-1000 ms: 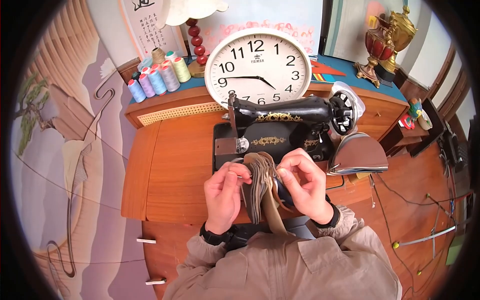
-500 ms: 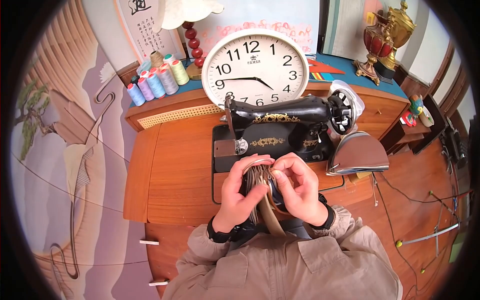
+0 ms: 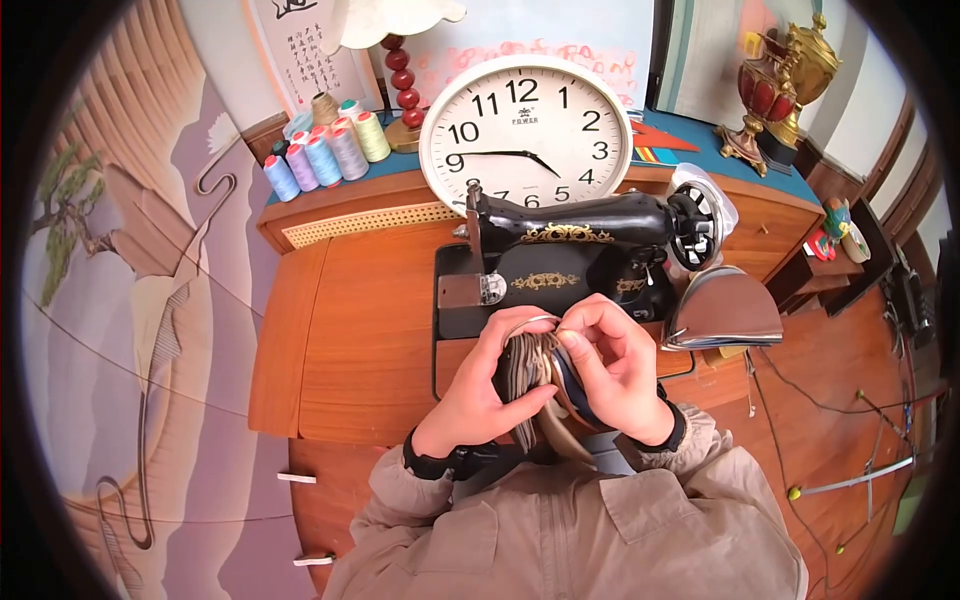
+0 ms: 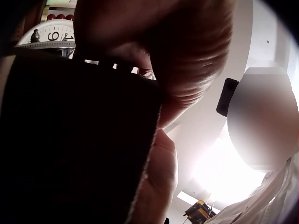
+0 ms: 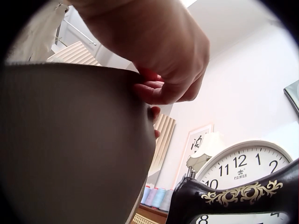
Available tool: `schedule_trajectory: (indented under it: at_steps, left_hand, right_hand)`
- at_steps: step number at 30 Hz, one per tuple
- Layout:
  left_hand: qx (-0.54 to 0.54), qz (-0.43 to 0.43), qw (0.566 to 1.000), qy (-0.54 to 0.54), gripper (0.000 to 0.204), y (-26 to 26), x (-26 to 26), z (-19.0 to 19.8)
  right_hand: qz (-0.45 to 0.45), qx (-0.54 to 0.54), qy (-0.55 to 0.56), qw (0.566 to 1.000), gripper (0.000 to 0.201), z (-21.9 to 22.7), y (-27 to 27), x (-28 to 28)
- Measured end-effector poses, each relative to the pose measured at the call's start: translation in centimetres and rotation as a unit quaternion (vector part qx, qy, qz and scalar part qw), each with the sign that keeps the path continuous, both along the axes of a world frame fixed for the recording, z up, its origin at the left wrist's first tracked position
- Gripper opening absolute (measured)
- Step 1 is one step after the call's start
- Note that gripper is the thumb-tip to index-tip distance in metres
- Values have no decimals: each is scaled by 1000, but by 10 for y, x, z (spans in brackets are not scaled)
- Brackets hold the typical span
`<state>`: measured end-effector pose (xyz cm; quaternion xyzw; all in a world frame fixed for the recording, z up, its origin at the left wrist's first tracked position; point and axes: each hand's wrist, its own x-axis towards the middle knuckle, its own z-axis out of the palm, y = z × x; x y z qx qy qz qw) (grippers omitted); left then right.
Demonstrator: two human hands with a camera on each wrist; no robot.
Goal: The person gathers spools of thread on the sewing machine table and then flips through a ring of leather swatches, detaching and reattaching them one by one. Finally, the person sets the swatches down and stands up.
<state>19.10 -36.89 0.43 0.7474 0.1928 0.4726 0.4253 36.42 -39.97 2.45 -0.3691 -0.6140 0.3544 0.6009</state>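
Note:
A thick bundle of leather-like swatches (image 3: 530, 375), in grey, tan and dark blue, hangs between both hands in front of the sewing machine (image 3: 570, 228). My left hand (image 3: 472, 395) grips the bundle from the left, its thumb across the front edges. A thin metal ring (image 3: 524, 321) arches over the bundle's top. With thumb and forefinger, my right hand (image 3: 622, 372) pinches the bundle's top right, close by the ring. A dark swatch (image 4: 79, 140) covers much of the left wrist view; a grey-brown swatch (image 5: 70, 140) fills the right wrist view's left side.
A second, half-round swatch stack (image 3: 726, 308) lies right of the machine. Behind stand a large clock (image 3: 525, 135), several thread spools (image 3: 322, 160), a lamp (image 3: 400, 80) and ornate urns (image 3: 780, 95). The wooden tabletop (image 3: 370, 330) extends left; cables (image 3: 775, 430) trail over the floor.
My left hand has gone from pinching the swatches' upper left edge to gripping round the bundle, with its thumb across the front. The ring now shows on top. My right hand keeps its pinch.

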Motion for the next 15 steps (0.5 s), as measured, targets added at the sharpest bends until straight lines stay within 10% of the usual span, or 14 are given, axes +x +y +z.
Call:
schedule_trajectory:
  at_steps: [6,10,15]
  left_hand:
    - [80,27,994,70,55,3,-19,4]
    - [136,241,960,29,70,-9,-4,-10]
    - [309,358,875,103,20,-26,3,-32]
  right_hand:
    - [-20,67,-74,995,2,4,-8,-3]
    - [-8,14,6,1000,2,-2,-1,-4]
    - [-19,25,52,998,5,-3,2,-6]
